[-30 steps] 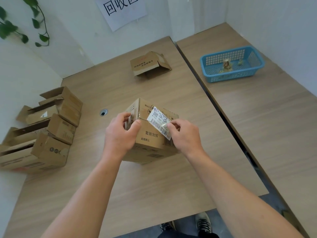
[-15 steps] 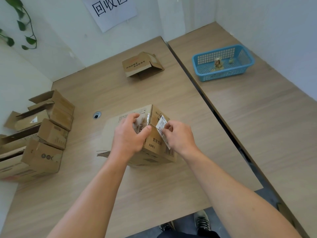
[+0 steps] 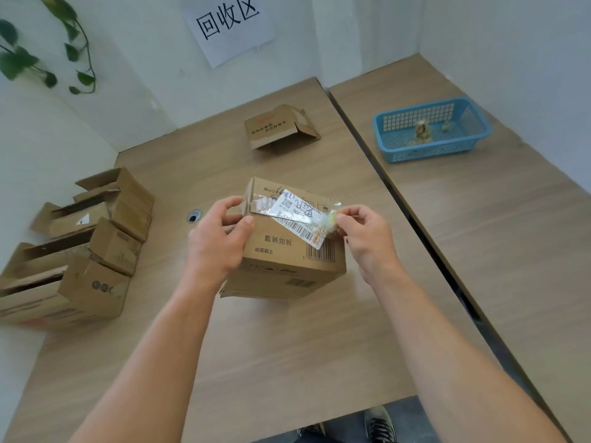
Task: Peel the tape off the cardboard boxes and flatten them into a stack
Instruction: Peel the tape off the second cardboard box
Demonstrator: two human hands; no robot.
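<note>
My left hand [image 3: 220, 241] grips the cardboard box [image 3: 287, 251] | my right hand [image 3: 364, 231] pinches the clear tape [image 3: 323, 219] carrying the shipping label [image 3: 300, 215] | risk: tape tears or box slips.

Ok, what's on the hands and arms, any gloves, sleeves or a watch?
Nothing that shows. The left hand and right hand are bare, with no gloves, watch or visible rings. The left forearm and right forearm are uncovered up to the frame edge, with no sleeve in view. Dark shoes show below the table edge.
</note>
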